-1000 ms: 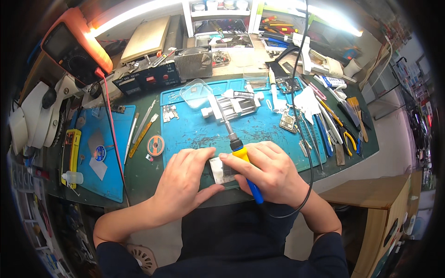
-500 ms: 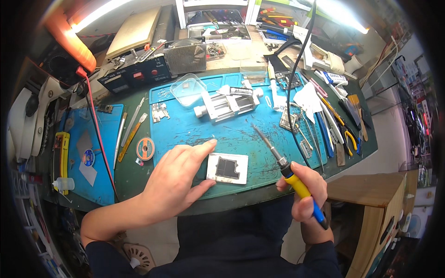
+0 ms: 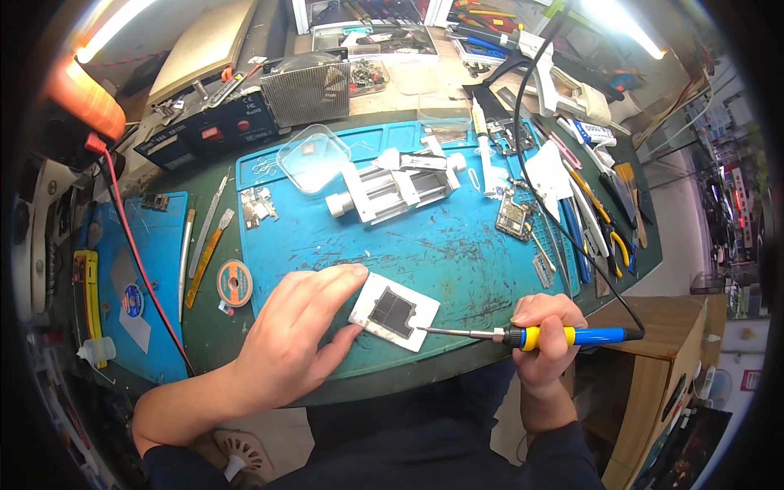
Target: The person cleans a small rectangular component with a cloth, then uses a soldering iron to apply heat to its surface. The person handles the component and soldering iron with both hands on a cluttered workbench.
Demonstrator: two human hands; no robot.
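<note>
A small white square block (image 3: 420, 339) lies tilted on the blue mat, with a thin dark notched plate (image 3: 392, 312) on its face. Thumb and fingertips of my left hand (image 3: 298, 314) bracket the block's left side and pinch it at the edges. My right hand (image 3: 549, 327) grips a soldering iron (image 3: 603, 336) with a yellow and blue handle. Its metal shaft points left, and the tip is at the dark plate's right edge; whether they touch I cannot tell.
Beyond the block stands a silver clamp vise (image 3: 396, 192), beside a clear plastic box (image 3: 313, 159). A solder spool (image 3: 234, 283) and knives lie left. At right are a circuit board (image 3: 513, 216), pliers (image 3: 618, 249) and tweezers. The iron's black cable (image 3: 584, 257) arches over the tools.
The soldering iron has swung from pointing up and away to lying nearly level, its tip now at the block. The white block has turned clockwise in my left hand.
</note>
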